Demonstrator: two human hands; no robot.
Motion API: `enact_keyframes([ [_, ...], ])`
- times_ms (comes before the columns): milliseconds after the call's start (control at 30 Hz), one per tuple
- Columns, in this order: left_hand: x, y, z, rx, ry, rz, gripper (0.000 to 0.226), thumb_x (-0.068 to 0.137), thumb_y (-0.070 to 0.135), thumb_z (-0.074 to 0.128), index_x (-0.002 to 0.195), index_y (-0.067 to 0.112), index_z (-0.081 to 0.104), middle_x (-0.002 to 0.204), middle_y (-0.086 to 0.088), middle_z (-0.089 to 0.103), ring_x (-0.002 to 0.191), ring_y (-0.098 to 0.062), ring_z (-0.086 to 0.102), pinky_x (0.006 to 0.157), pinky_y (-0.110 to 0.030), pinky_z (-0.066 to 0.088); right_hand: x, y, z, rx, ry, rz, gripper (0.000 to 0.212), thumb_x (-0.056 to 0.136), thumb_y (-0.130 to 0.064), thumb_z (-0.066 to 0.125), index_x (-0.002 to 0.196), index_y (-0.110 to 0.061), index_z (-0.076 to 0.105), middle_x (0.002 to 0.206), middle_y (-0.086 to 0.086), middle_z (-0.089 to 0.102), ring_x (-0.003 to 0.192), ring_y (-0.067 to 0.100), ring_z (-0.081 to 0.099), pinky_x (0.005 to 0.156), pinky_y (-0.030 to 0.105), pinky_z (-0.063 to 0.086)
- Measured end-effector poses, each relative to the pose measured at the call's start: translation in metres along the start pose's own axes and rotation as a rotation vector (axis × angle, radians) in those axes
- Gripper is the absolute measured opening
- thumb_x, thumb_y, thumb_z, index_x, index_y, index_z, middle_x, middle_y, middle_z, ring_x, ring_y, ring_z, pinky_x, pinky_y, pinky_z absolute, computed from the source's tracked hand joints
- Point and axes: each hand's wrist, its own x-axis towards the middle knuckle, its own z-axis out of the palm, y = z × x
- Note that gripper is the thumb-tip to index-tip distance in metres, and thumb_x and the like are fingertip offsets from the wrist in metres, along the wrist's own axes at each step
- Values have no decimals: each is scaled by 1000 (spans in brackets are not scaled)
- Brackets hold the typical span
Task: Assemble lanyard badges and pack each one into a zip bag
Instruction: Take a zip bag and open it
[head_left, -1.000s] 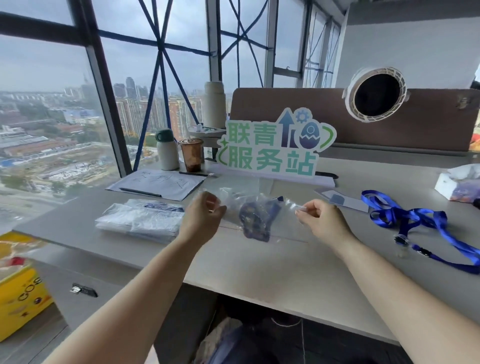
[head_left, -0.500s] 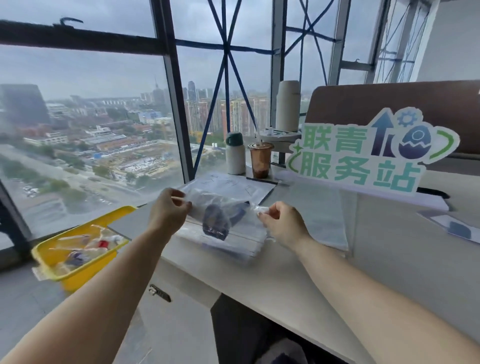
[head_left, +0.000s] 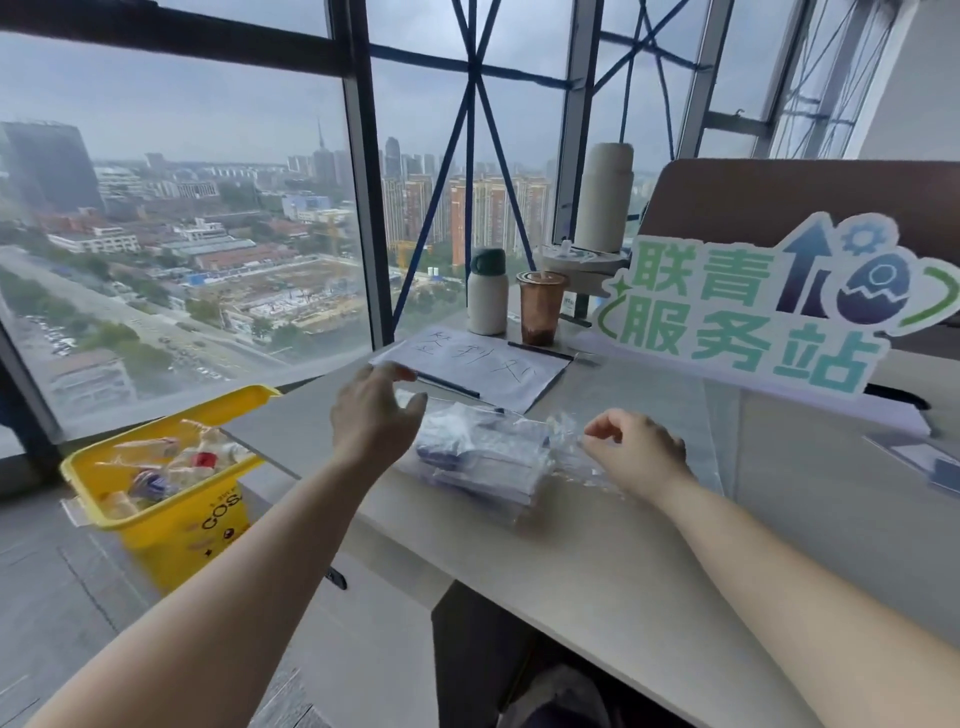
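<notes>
Bagged badges (head_left: 483, 457) lie between left hand (head_left: 375, 413) and right hand (head_left: 638, 453).

Yellow bin (head_left: 171, 525), clear zip bags (head_left: 483, 457) showing blue, green-lettered sign (head_left: 769, 312), copper-brown cup (head_left: 540, 306), white green-capped bottle (head_left: 487, 291)

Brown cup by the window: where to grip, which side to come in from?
Probably wrap the mid wall of the brown cup, coming from the near side over the pen. It stands upright and tapers downward; the white bottle crowds its left and the sign its right, so only the front is free.
</notes>
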Motion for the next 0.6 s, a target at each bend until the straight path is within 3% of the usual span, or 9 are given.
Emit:
enact_keyframes([
  [133, -38, 51, 16, -10, -59, 208, 22, 87, 34, 59, 109, 30, 60, 124, 1, 57, 118, -23, 47, 95, -36, 34, -18, 43, -32, -66, 6, 46, 4, 86, -38, 59, 88, -37, 62, 113, -10, 65, 115, 19, 53, 90, 31, 34],
  [367, -87, 116, 64, 93, -209, 449, 23, 91, 40, 52, 114, 37, 55, 133, 11, 49, 126, -16, 37, 102, -34, 26, -39, 100, -57, -245, -47, 112, 24, 90, -36, 49, 109, -41, 64, 128, -11, 56, 122, 21, 47, 97, 30, 35],
  [600, -99, 138, 79, 160, -299, 497, 25, 91, 41, 51, 115, 37, 53, 133, 13, 48, 129, -16, 34, 102, -32, 26, -33, 101, -56, -278, 55, 80, 14, 86, -28, 52, 89, -31, 65, 111, -6, 61, 111, 22, 49, 90, 31, 34],
])
